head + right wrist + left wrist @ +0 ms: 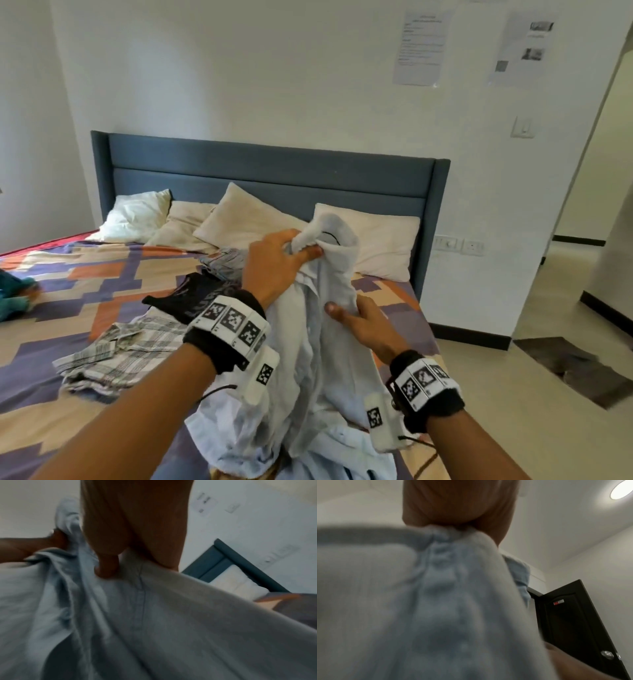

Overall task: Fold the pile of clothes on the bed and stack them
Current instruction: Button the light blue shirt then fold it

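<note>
A pale blue shirt hangs bunched above the near right part of the bed. My left hand grips it high up by the collar, fingers curled into the cloth. Lower and to the right, my right hand pinches a fold of the same shirt between thumb and fingers. The left wrist view is filled by the blurred shirt under my left hand. In the right wrist view my right hand holds the shirt along a seam. A plaid shirt and a black garment lie crumpled on the bed.
The bed carries a patterned orange and purple sheet, several pillows and a blue headboard. A striped garment lies behind my left hand. Teal cloth sits at the left edge. Tiled floor lies to the right.
</note>
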Motion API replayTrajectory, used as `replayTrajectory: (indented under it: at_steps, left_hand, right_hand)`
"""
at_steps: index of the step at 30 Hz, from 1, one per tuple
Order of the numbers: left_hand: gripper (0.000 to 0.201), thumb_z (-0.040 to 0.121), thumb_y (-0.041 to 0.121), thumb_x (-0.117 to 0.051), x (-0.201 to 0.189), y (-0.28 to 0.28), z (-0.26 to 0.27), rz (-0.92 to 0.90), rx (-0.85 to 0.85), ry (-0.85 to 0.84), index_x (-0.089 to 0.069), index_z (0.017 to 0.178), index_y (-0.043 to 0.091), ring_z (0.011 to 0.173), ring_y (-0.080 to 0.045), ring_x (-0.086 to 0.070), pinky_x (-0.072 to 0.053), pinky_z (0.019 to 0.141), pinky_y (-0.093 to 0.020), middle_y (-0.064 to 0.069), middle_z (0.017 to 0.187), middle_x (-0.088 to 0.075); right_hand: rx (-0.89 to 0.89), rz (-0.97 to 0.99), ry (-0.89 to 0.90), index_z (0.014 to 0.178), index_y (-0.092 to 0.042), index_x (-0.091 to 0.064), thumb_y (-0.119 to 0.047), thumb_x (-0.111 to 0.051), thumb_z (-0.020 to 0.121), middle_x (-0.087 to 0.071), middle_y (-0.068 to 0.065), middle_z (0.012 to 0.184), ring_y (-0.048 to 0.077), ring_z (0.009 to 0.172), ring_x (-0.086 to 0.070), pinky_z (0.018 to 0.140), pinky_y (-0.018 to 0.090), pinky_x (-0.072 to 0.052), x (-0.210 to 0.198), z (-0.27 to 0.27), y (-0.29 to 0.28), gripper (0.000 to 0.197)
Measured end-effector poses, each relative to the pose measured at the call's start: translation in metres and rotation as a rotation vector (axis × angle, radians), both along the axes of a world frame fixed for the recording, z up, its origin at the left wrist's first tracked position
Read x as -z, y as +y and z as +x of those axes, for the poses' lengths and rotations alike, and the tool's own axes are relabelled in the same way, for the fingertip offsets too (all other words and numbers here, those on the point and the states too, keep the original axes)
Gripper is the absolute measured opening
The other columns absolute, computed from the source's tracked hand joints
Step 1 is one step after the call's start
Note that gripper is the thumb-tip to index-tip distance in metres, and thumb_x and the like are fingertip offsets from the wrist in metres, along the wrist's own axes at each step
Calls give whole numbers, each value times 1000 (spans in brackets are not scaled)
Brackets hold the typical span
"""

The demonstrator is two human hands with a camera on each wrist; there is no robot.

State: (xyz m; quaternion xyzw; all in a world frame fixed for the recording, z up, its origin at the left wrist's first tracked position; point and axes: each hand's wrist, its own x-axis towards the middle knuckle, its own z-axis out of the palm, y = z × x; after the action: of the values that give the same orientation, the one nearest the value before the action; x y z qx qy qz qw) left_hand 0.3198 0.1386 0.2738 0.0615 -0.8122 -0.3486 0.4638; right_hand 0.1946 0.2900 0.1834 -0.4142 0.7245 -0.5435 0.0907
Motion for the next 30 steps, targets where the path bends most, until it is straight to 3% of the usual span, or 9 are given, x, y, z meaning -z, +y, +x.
replayTrajectory:
  at_steps: [2, 5, 10, 13, 16, 19, 23, 26, 30]
  left_hand:
    - [45, 75, 67, -64, 14, -12, -3, -86, -26, -243, -65, 104, 33, 87, -6, -62, -46, 75, -23, 13, 96, -69]
    - [94, 55, 91, -57, 35, -39, -4, -122, -30, -606, -50, 131, 36, 114, -13, -57, -46, 98, -38, 12, 129, -58]
    - [97, 72, 33, -84, 78, -75, -1, -98, 179, -1175, -27, 150, 28, 129, -23, -48, -41, 102, -30, 5, 132, -49]
    - [76, 78, 23, -81, 111, -85, -13, -339, 89, -1466, -42, 143, 16, 125, -25, -51, -41, 86, -16, -4, 139, -48]
    - [38, 84, 29, -74, 150, -94, -23, -400, 70, -1425, -64, 118, 15, 108, -19, -57, -36, 72, -13, -3, 119, -58]
    - [20, 81, 53, -63, 206, -118, -33, -115, 129, -1025, -68, 88, 35, 83, -5, -58, -41, 78, -25, 8, 92, -63]
    - [33, 89, 30, -64, 262, -119, -49, 350, 11, -694, -61, 74, 1, 67, -5, -52, -40, 63, -14, 11, 70, -58]
    - [38, 85, 38, -70, 263, -120, -58, 313, 161, -985, -61, 104, 7, 82, -5, -50, -38, 70, -7, 5, 93, -54]
    - [76, 69, 53, -81, 240, -149, -68, -112, 138, -1603, -53, 133, 24, 120, -16, -49, -36, 100, -26, 5, 131, -54]
  right_hand:
    - [1, -36, -95, 97, 2, -67, -62, -68, 79, -66, 31, 95, 35, 83, -67, 75, 46, -52, 8, -5, -3, 66]
    - [46, 48, -205, 96, -6, -70, -53, -61, 89, -72, 18, 94, 21, 84, -65, 73, 30, -52, 16, -23, 12, 49]
    - [91, 370, -281, 100, -9, -70, -64, -65, 80, -73, 9, 101, 25, 97, -67, 97, 43, -50, 26, -73, 55, 59]
    - [211, 332, -294, 105, -11, -72, -75, -68, 68, -73, 8, 109, 26, 103, -67, 100, 48, -48, 44, -109, 78, 74]
    - [192, 346, -315, 108, -21, -74, -75, -67, 70, -75, 1, 106, 23, 102, -69, 99, 51, -49, 79, -129, 91, 66]
    - [132, 370, -291, 103, -22, -76, -56, -69, 83, -76, 2, 101, 26, 98, -70, 93, 53, -53, 114, -127, 94, 39]
    - [-2, 634, -388, 98, -18, -75, -40, -87, 70, -76, -1, 96, 20, 92, -71, 93, 40, -55, 156, -137, 91, 38]
    - [-117, 871, -325, 80, -27, -65, -32, -84, 73, -69, -17, 70, 2, 78, -61, 64, 8, -44, 163, -142, 77, 21]
    - [-85, 980, -112, 107, -22, -62, -44, -81, 75, -62, -8, 105, 13, 97, -58, 82, 22, -44, 159, -181, 63, 43]
